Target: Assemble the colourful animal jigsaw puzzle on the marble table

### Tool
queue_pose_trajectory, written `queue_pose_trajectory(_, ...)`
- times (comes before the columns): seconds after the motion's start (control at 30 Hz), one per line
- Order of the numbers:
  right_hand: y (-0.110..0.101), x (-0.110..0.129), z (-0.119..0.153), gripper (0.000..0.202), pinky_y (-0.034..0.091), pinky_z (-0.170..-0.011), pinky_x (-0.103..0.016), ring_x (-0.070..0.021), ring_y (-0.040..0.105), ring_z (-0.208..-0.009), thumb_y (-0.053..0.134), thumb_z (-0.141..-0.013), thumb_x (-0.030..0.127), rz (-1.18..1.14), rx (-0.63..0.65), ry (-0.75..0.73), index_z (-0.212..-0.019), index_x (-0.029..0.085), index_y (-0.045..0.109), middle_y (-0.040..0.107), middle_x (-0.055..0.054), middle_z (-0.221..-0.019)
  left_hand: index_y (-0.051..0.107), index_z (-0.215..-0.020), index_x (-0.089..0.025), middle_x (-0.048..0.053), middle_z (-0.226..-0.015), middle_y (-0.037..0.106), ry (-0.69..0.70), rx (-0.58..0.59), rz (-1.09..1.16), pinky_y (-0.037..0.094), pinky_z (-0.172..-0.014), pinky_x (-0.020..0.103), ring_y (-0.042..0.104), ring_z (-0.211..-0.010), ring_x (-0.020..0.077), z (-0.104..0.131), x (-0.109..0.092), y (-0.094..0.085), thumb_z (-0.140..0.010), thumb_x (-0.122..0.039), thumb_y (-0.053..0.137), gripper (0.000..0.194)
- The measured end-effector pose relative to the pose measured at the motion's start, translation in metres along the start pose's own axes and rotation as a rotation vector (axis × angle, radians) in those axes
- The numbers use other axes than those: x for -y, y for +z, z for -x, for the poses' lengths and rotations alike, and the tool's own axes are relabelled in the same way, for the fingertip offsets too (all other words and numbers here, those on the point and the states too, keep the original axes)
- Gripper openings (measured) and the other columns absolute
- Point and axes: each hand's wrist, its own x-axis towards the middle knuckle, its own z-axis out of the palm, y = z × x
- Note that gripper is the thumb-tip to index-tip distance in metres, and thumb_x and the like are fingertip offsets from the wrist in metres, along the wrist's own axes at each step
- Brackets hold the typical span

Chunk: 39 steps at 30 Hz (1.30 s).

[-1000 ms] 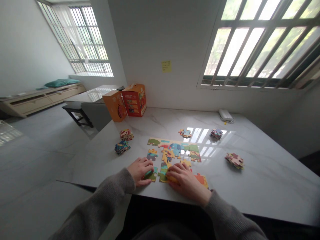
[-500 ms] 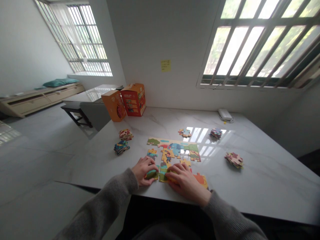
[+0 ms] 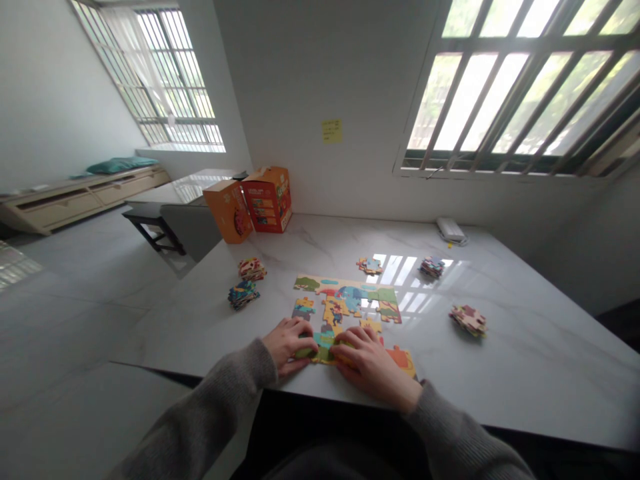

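Note:
A jigsaw puzzle (image 3: 336, 312) with a colourful animal scene lies partly joined on the table in front of me. At its lower left, my left hand (image 3: 289, 343) is closed on a green puzzle piece (image 3: 304, 351), thumb at the near edge and fingers on top. That piece meets the green piece (image 3: 325, 353) on its right. My right hand (image 3: 373, 363) presses with curled fingers on the bottom row, covering part of it. An orange piece (image 3: 401, 359) shows beyond that hand. Above my left hand lies a piece with an orange top (image 3: 304, 305), apart from the middle section.
Piles of puzzle pieces lie at left (image 3: 243, 294), (image 3: 252, 269) and right (image 3: 469, 320), (image 3: 431, 267). A few pieces (image 3: 370, 265) lie behind the puzzle. Two orange boxes (image 3: 267, 200) stand at the back left. A white device (image 3: 451, 230) sits by the wall.
My left hand has slid the green puzzle piece slightly right, closing the narrow gap to the neighbouring piece. My right hand has stayed in place.

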Motion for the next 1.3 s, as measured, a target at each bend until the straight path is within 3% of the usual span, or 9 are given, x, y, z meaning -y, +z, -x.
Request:
queue_pose_trajectory(0.3, 0.003, -0.001, 0.002, 0.018, 0.037, -0.099, -0.044, -0.0247, 0.052, -0.109, 0.054, -0.098, 0.031, -0.002, -0.012, -0.003, -0.112, 0.029, 0.066, 0.065, -0.005, -0.114, 0.07, -0.108, -0.034, 0.008, -0.11, 0.058, -0.012, -0.082, -0.174, 0.042, -0.094, 0.044, 0.05, -0.109, 0.0272, 0.008, -0.007, 0.022, -0.093, -0.025, 0.055, 0.023)
queue_pose_trajectory(0.53, -0.001, -0.002, 0.003, 0.021, 0.041, -0.102, -0.045, -0.025, 0.052, -0.115, 0.057, -0.097, 0.031, -0.029, -0.006, -0.021, -0.117, 0.029, 0.065, 0.064, -0.005, -0.122, 0.068, -0.111, -0.03, 0.009, -0.121, 0.057, -0.061, -0.188, -0.106, 0.042, -0.102, 0.047, 0.049, -0.119, 0.0281, 0.017, -0.014, 0.032, -0.093, -0.023, 0.049, 0.027)
queue_pose_trajectory(0.63, -0.006, -0.009, 0.011, 0.035, 0.042, -0.104, -0.047, -0.0261, 0.05, -0.123, 0.061, -0.095, 0.03, -0.041, -0.098, 0.013, -0.13, 0.031, 0.058, 0.059, -0.006, -0.133, 0.064, -0.121, -0.029, 0.009, -0.129, 0.055, -0.074, -0.242, -0.075, 0.039, -0.105, 0.048, 0.047, -0.121, 0.029, 0.02, -0.016, 0.03, -0.09, -0.023, 0.051, 0.034)
queue_pose_trajectory(0.77, -0.009, -0.023, 0.036, 0.032, 0.045, -0.102, -0.048, -0.0265, 0.054, -0.119, 0.058, -0.095, 0.026, 0.006, -0.215, 0.124, -0.128, 0.028, 0.06, 0.064, -0.008, -0.125, 0.061, -0.126, -0.027, 0.01, -0.133, 0.054, -0.154, -0.312, -0.089, 0.036, -0.104, 0.048, 0.046, -0.123, 0.0314, 0.023, -0.014, 0.03, -0.084, -0.029, 0.058, 0.041)
queue_pose_trajectory(0.97, 0.003, -0.034, 0.07, 0.036, 0.047, -0.1, -0.046, -0.0271, 0.054, -0.124, 0.057, -0.093, 0.023, 0.127, -0.257, 0.156, -0.129, 0.027, 0.061, 0.062, -0.01, -0.133, 0.062, -0.125, -0.03, 0.007, -0.135, 0.054, -0.221, -0.265, -0.101, 0.037, -0.099, 0.045, 0.047, -0.122, 0.0308, 0.023, -0.009, 0.034, -0.08, -0.035, 0.065, 0.045)
queue_pose_trajectory(1.13, 0.008, -0.036, 0.074, 0.035, 0.047, -0.101, -0.044, -0.0263, 0.054, -0.125, 0.054, -0.096, 0.024, 0.107, -0.278, 0.162, -0.13, 0.026, 0.06, 0.062, -0.01, -0.134, 0.062, -0.126, -0.03, 0.007, -0.134, 0.054, -0.243, -0.265, -0.094, 0.037, -0.098, 0.043, 0.048, -0.121, 0.0298, 0.021, -0.01, 0.035, -0.081, -0.034, 0.066, 0.045)
queue_pose_trajectory(1.3, 0.0, -0.042, 0.078, 0.03, 0.049, -0.097, -0.044, -0.0255, 0.057, -0.116, 0.046, -0.098, 0.02, 0.031, -0.428, 0.246, -0.123, 0.024, 0.062, 0.065, -0.011, -0.124, 0.061, -0.128, -0.03, 0.007, -0.134, 0.055, -0.244, -0.278, -0.103, 0.038, -0.098, 0.042, 0.048, -0.12, 0.0297, 0.022, -0.008, 0.036, -0.079, -0.036, 0.067, 0.05)
